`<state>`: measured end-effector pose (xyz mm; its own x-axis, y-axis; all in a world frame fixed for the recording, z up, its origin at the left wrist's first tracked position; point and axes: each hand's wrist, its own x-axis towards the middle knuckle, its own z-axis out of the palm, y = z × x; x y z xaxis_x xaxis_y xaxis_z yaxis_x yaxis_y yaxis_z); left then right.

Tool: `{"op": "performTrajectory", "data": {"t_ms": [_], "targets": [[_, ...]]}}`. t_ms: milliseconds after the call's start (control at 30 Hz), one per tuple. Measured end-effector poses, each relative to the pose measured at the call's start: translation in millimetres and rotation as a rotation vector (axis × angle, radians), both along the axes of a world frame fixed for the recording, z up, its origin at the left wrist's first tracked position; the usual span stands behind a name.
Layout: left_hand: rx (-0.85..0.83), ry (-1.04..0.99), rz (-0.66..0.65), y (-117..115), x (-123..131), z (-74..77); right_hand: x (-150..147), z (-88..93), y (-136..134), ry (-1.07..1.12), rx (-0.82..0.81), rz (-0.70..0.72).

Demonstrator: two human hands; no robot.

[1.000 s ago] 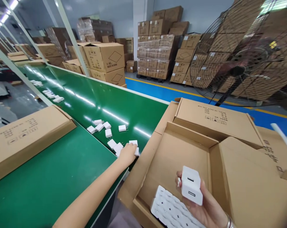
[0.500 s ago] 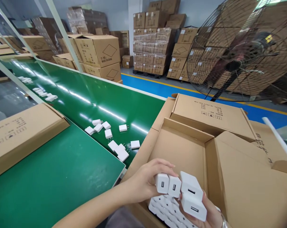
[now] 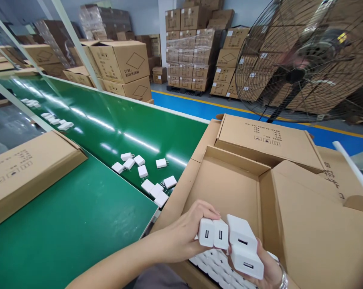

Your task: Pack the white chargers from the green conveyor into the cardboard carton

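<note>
- I see my left hand [image 3: 181, 235] low in the view, at about 6 o'clock. It comes in from 7 o'clock over the near wall of the open carton [image 3: 229, 184].
- This hand is closed in a pinch on a pair of white chargers [image 3: 213, 233]. The thumb is under them and the fingers are curled over their tops.
- The pair sits at 3 o'clock from the left hand, side by side, with the USB slots facing me.
- My right hand [image 3: 267, 269] is at 5 o'clock of the view, palm up, with a bracelet [image 3: 282, 279] on the wrist. It is cupped and closed around two stacked chargers [image 3: 246, 263].
- These two lie at 10 o'clock from the right palm, and the upper one touches the left hand's pair.
- Both hands hold their chargers just above a packed layer of chargers [image 3: 214, 268] in the near corner of the carton. The rest of the carton floor is bare cardboard.
- Loose chargers [image 3: 142, 171] lie on the green conveyor belt [image 3: 109, 128], at 11 o'clock from the left hand and well apart from it.
- A second small group [image 3: 62, 125] lies farther along the belt, toward 10 o'clock.
- A flat carton [image 3: 27, 168] rests at 9 o'clock, and a big fan [image 3: 304, 60] stands at 2 o'clock.
</note>
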<state>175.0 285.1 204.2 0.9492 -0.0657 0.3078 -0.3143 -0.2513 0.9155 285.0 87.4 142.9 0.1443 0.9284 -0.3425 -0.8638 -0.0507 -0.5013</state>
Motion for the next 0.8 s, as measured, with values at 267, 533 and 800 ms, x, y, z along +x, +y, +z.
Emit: {"op": "performTrajectory", "data": {"t_ms": [267,533,800], "targets": [[0.294,0.006,0.017,10,-1,17.7,7,14.7,6,-0.322,-0.217,-0.124],[0.285,0.199,-0.118,13,27,36.2,38,27.4,4,-0.896,-0.433,-0.126],[0.121,0.406,-0.006,-9,13,40.4,27,27.3,11,-1.309,-0.338,-0.039]]}}
